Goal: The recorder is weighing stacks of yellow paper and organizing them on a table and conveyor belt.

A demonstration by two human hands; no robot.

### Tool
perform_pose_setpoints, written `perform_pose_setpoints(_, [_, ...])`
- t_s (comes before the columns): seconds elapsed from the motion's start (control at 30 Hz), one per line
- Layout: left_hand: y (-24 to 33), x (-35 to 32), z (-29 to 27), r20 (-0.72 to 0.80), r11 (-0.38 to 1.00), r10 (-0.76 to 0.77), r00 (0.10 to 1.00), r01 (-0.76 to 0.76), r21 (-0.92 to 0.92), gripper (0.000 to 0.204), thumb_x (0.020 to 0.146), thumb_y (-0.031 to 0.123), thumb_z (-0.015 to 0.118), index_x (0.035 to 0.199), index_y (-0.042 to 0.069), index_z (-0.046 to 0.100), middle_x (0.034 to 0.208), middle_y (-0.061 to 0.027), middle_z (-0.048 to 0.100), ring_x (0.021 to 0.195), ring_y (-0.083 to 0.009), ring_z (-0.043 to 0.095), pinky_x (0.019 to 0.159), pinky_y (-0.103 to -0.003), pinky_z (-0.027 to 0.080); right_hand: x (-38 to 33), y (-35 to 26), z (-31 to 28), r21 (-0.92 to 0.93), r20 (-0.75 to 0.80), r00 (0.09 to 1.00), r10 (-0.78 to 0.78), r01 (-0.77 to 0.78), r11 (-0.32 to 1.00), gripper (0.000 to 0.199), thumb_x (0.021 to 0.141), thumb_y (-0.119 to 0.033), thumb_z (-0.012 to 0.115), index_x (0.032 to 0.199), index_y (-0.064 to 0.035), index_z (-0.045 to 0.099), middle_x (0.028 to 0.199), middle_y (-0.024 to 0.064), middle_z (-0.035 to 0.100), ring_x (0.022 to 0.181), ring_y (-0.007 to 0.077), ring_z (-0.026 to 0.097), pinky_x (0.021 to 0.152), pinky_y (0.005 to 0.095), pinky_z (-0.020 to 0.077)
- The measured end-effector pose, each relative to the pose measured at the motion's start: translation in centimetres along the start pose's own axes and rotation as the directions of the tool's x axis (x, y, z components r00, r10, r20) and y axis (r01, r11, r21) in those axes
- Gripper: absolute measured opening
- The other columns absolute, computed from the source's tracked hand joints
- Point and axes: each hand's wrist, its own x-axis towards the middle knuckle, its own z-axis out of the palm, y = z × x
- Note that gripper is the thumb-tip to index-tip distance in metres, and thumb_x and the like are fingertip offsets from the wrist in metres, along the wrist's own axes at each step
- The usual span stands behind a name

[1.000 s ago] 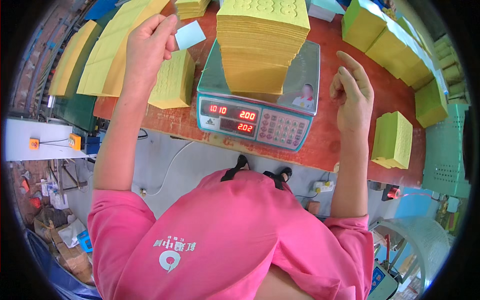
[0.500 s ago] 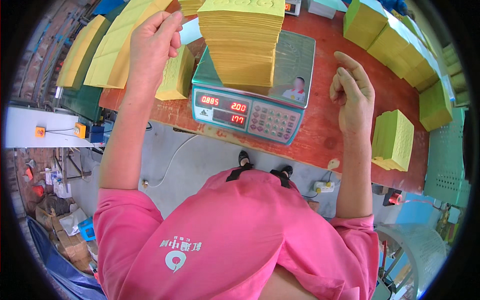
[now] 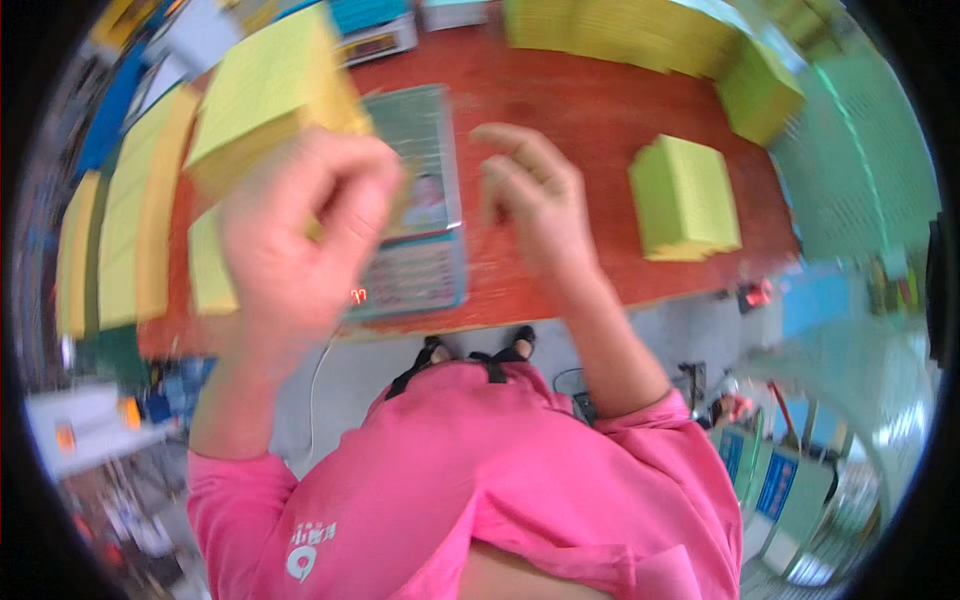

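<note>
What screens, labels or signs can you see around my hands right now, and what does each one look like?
Scale display: red glowing digits at the near edge of the counting scale, mostly hidden behind the left hand.
Picture label: small portrait sticker on the scale's platform, between both hands.
Blue signs: rectangular panels on the floor, lower right, blurred.

Small yellow-green paper stack (image 3: pixel 688 197) on red-brown table (image 3: pixel 580 100), blue-fronted machines (image 3: pixel 775 475) on floor below.
</note>
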Motion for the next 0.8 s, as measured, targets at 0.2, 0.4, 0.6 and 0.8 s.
perform_pose_setpoints(0.2, [2.7, 0.9, 19.7, 0.231, 0.905, 0.335, 0.913, -0.244, -0.348, 0.013, 0.078, -0.006, 0.068, 0.09, 0.0, 0.065, 0.088, -0.012, 0.065, 0.077, -0.028, 0.065, 0.065, -0.034, 0.052, -10.0, 4.7, -7.9, -0.009, -0.267, 0.958, 0.104, -0.11, 0.994, 0.016, 0.096, -0.012, 0.055, 0.104, 0.0011, 0.058, 0.076, 0.001, 0.056, 0.061, 0.0073, 0.051, 0.052, 0.0239, 0.0413])
perform_pose_setpoints(0.4, [5.5, 1.9, 32.2, 0.358, 0.886, 0.452, 0.817, -0.365, -0.284, 0.023, 0.074, 0.004, 0.075, 0.095, 0.0, 0.065, 0.104, -0.0134, 0.065, 0.098, -0.0332, 0.062, 0.082, -0.039, 0.052, -19.5, 4.2, -15.2, 0.251, -0.446, 0.818, 0.363, -0.275, 0.928, 0.028, 0.095, -0.01, 0.055, 0.121, 0.0002, 0.06, 0.069, 0.0008, 0.054, 0.055, 0.0086, 0.05, 0.049, 0.0249, 0.0401])
perform_pose_setpoints(0.6, [6.3, 2.6, 35.3, 0.456, 0.928, 0.346, 0.82, -0.37, -0.038, 0.026, 0.071, 0.006, 0.076, 0.091, 0.003, 0.061, 0.105, -0.0125, 0.064, 0.099, -0.0333, 0.06, 0.086, -0.041, 0.049, -21.8, 4.0, -19.9, 0.335, -0.477, 0.772, 0.42, -0.282, 0.899, 0.03, 0.095, -0.012, 0.053, 0.122, -0.0001, 0.059, 0.066, 0.0007, 0.053, 0.058, 0.0097, 0.051, 0.054, 0.0238, 0.0395])
perform_pose_setpoints(0.8, [6.6, 2.7, 35.5, 0.489, 0.915, 0.349, 0.799, -0.404, 0.006, 0.019, 0.073, 0.004, 0.073, 0.086, 0.003, 0.06, 0.102, -0.0111, 0.065, 0.096, -0.0312, 0.06, 0.082, -0.04, 0.05, -20.0, 2.1, -22.0, 0.284, -0.431, 0.813, 0.391, -0.289, 0.914, 0.029, 0.094, -0.014, 0.054, 0.119, -0.0001, 0.061, 0.066, -0.0001, 0.054, 0.057, 0.0091, 0.051, 0.054, 0.0236, 0.0391])
